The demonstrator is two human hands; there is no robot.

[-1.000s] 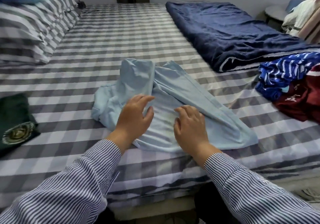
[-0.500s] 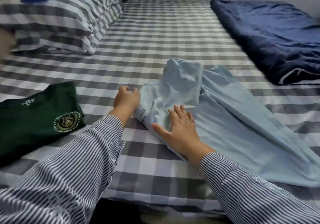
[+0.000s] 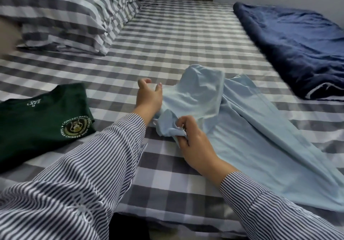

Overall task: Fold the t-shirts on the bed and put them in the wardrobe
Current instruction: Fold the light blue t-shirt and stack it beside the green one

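Blue tee (image 3: 242, 128) btwn L hand (image 3: 148, 96), R hand (image 3: 193, 139)

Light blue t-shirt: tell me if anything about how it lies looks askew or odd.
The light blue t-shirt lies crumpled and skewed across the checked bed, its upper part bunched into a hump, not flat. The right hand pinches a twisted sleeve end; the left hand hovers open at its edge. Nothing looks torn.

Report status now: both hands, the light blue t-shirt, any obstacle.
Right hand pinches light blue t-shirt edge. Left hand at its left edge, fingers loosely curled, grip unclear. Shirt unfolded on bed. No obstacle.
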